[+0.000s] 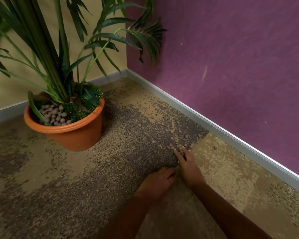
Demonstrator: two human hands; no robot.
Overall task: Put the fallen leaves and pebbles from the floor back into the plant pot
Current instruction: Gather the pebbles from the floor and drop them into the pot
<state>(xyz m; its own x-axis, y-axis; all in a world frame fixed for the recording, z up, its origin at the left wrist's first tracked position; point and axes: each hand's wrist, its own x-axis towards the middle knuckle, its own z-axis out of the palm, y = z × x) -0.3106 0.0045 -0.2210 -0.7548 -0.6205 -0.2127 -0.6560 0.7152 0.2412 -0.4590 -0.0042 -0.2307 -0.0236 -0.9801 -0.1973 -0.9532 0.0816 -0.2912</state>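
Many clay pebbles (170, 146) lie scattered on the carpet floor (110, 169), well apart from the orange plant pot (66, 133). The right hand (186, 163) touches the nearest ones with straight fingers. The left hand (160, 181) rests beside it, curled; whether it holds anything I cannot tell. A careless sweep may roll the pebbles toward the baseboard (231, 133).

Speckled carpet (76, 187) bears pot (72, 135), scattered pebbles (171, 131).

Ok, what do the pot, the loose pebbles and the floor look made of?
Plant pot: likely plastic, orange with a smooth, faintly glossy moulded rim; could be glazed clay. Pebbles: small, round, matt pinkish-brown balls, probably expanded clay. Floor: carpet, speckled tan and dark short pile, no sheen.
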